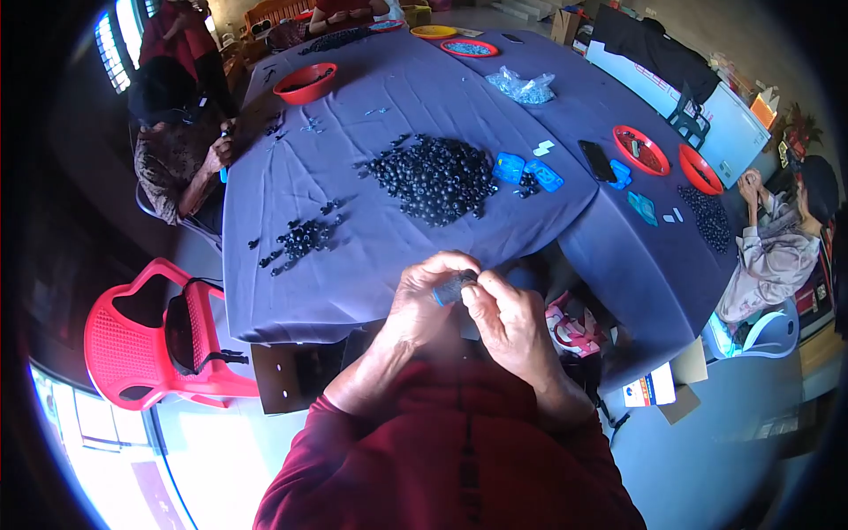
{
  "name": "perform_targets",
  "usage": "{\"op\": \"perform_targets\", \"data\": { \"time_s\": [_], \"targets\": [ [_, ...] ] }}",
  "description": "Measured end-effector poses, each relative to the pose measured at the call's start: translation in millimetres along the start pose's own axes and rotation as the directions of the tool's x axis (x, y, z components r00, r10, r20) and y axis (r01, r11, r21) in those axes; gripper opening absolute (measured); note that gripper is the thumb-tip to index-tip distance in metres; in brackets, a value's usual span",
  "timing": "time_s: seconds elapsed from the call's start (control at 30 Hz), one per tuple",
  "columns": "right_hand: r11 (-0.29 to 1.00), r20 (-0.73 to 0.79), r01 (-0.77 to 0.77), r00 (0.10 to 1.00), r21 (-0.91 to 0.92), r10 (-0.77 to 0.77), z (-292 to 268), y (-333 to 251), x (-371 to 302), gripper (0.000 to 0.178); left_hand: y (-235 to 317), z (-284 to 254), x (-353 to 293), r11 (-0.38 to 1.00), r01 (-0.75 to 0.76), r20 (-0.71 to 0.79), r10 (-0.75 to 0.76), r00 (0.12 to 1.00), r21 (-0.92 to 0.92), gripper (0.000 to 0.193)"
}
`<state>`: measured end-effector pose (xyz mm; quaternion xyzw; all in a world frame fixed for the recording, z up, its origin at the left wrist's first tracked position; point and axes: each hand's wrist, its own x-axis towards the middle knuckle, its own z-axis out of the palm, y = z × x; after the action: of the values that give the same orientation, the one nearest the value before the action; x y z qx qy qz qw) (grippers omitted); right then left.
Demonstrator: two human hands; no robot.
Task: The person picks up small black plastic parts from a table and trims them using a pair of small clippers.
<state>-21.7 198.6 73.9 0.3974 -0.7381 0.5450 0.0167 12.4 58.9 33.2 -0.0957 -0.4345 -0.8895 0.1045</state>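
Close to my body, past the near edge of the cloth-covered table, my left hand (422,296) grips a small dark piece with a blue edge (453,289); its exact kind is unclear. My right hand (511,320) pinches at the other end of the same piece, fingers closed. What lies between those fingertips is too small to make out. Beyond my hands a big heap of small round black parts (433,177) covers the middle of the table. A smaller scatter of black parts (302,241) lies to its left.
Blue plastic cases (510,168), a phone (597,162), a clear bag (521,87) and red bowls (305,83) stand on the purple-grey tablecloth (371,291). A pink chair (141,327) is at left. Co-workers sit left (181,168) and right (786,247), others at the far end.
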Motion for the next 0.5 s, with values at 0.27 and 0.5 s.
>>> {"op": "perform_targets", "data": {
  "time_s": [0.27, 0.5],
  "targets": [
    [0.895, -0.079, -0.045, 0.993, 0.444, 0.089, -8.3, -3.9, -2.9, 0.026, -0.8, 0.8, 3.2, 0.952, 0.082, 0.22, -0.016, 0.975, -0.296, 0.027],
    [0.974, -0.134, 0.015, 0.991, 0.227, 0.016, -2.9, -5.2, 1.6, 0.023, -0.7, 3.7, 1.1, 0.966, 0.034, 0.201, 0.019, 0.979, -0.255, 0.026]
  ]
}}
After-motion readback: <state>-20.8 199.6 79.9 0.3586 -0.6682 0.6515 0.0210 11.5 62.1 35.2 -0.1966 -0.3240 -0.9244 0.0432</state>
